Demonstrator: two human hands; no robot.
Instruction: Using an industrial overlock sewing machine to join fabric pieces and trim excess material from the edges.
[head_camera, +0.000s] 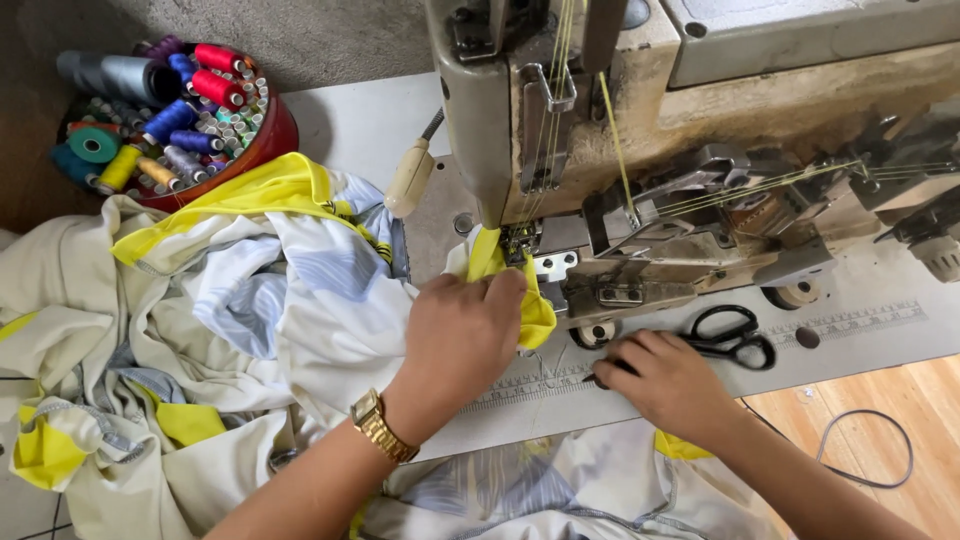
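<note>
The left hand (462, 335) pinches the yellow fabric edge (500, 275) just in front of the sewing machine (640, 150). The right hand (668, 380) closes around black scissors (735, 335) lying below the machine, on the table (860, 320).

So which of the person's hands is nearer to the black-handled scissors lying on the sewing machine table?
The right hand: its fingers rest on the table touching the blade end of the black-handled scissors. The left hand, wearing a gold watch, is farther left, gripping yellow fabric at the needle.
</note>
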